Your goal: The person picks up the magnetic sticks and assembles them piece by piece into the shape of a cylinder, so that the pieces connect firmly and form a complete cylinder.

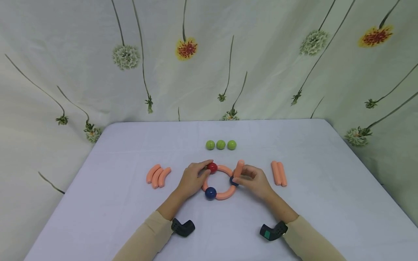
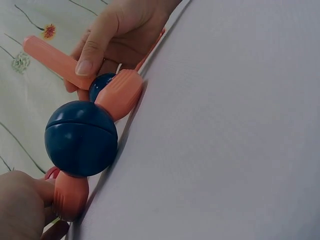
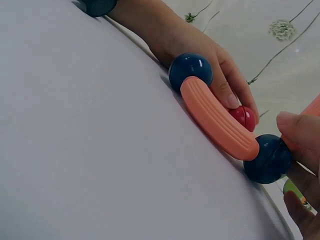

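A ring of curved orange pieces (image 1: 225,195) joined by balls lies on the white table (image 1: 130,152). My left hand (image 1: 204,171) grips the ring at its red ball (image 1: 212,168). A blue ball (image 1: 210,193) sits at the ring's near side. My right hand (image 1: 241,177) pinches a straight orange stick (image 1: 239,167) and holds it tilted up over a second blue ball (image 1: 233,181). The left wrist view shows the near blue ball (image 2: 81,138) close up, with the stick (image 2: 52,59) behind it. In the right wrist view a curved piece (image 3: 217,120) links both blue balls (image 3: 190,70).
Three green balls (image 1: 221,144) stand in a row behind the ring. Three curved orange pieces (image 1: 158,176) lie to the left, and two straight ones (image 1: 279,173) to the right. A flowered cloth (image 1: 209,54) hangs behind the table.
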Demonstrator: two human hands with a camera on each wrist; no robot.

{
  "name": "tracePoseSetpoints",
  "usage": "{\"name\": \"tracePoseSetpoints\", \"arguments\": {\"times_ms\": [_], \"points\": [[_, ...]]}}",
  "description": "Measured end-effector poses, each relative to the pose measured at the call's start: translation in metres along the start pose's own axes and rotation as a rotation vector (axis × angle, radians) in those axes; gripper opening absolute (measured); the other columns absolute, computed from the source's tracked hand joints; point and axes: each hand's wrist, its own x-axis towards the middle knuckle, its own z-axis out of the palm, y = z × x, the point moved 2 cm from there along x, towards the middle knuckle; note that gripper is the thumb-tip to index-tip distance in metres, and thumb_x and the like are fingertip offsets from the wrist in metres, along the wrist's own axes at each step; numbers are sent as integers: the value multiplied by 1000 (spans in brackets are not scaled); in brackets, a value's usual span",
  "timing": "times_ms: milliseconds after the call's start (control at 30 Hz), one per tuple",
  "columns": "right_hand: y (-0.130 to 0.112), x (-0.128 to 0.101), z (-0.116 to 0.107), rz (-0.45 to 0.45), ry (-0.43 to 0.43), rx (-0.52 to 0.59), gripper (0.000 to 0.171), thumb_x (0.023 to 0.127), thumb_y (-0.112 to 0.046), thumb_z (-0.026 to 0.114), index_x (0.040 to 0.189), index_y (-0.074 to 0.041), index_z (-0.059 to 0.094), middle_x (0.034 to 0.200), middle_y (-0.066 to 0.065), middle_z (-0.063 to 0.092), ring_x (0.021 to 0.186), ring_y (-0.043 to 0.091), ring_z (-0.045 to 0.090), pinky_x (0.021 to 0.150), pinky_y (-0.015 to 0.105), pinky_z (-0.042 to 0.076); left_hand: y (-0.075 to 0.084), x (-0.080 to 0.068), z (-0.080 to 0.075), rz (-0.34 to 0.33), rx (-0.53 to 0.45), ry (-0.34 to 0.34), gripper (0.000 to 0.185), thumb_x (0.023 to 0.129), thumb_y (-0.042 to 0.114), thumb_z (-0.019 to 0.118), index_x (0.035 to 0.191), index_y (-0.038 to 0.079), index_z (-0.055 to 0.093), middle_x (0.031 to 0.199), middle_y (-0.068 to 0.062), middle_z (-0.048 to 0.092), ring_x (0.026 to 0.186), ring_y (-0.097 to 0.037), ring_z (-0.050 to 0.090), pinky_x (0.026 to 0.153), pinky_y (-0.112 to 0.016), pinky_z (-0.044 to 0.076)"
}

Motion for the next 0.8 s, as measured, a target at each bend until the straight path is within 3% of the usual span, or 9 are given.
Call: {"name": "tracePoseSetpoints", "arguments": {"times_ms": [233,333,467,533,633,800], "points": [[4,-1,1,87,2,-79,25,81,-3,78,105,2,69,100,11,71,100,14,62,93,36,48,0,0,0,7,18,11,39,97,20,59,137,18,58,128,-5,63,119,-28,52,98,-50,41],[3,-2,1,107,-10,-114,27,81,-1,78,106,2,69,101,11,70,98,14,61,90,36,48,-1,0,-3,-37,24,82,40,95,24,63,134,13,60,123,-7,66,116,-28,55,96,-49,43],[-15,-4,2,65,-49,-152,25,80,6,74,104,7,67,98,13,68,93,13,59,86,35,49,-3,0,-7,-120,-7,204,42,92,28,66,128,6,61,113,-9,67,110,-26,59,93,-46,45],[-24,-5,3,35,-72,-163,26,78,9,73,103,8,65,98,13,66,91,12,58,84,35,49,-2,1,-8,-117,-22,212,40,93,27,65,127,5,62,113,-9,66,108,-25,59,93,-44,46],[-29,-5,5,-8,-101,-159,28,77,12,71,103,9,64,97,14,64,91,12,56,82,36,48,7,0,-9,-36,0,173,33,93,24,64,121,7,66,115,-7,65,109,-24,57,92,-43,46],[-30,-4,4,-42,-91,-135,26,75,13,74,99,7,65,91,17,63,85,24,59,77,37,49,40,-5,-6,251,118,47,25,86,21,70,108,9,70,108,-3,67,101,-22,58,86,-42,47]]}}
